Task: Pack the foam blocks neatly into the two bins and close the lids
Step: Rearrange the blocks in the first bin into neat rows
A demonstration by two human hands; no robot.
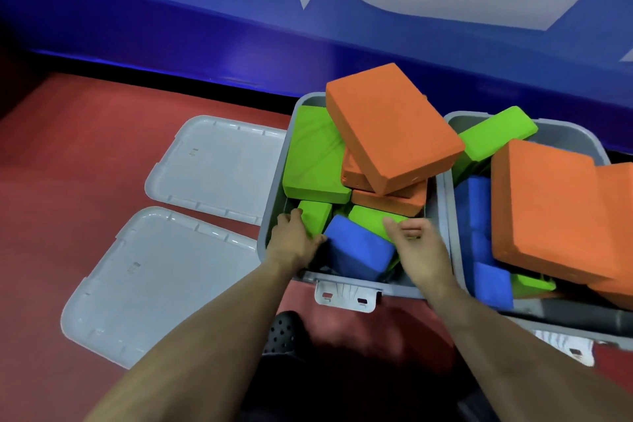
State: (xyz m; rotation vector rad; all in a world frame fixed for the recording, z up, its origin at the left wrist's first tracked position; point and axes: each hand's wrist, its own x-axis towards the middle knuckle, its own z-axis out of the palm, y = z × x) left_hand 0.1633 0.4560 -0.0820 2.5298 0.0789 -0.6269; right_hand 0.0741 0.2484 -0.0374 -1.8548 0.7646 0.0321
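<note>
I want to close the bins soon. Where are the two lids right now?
In the head view, both lids lie flat on the red floor, left of the left bin, one behind the other.

Left hand: on blue block, in left bin
Right hand: beside same block
Lids: flat on floor

Red floor runs to blue wall base along far edge. Two grey bins side by side near wall: left bin, right bin. Two grey lids flat on floor left of bins: far lid, near lid. Black perforated shoe before left bin.
</note>
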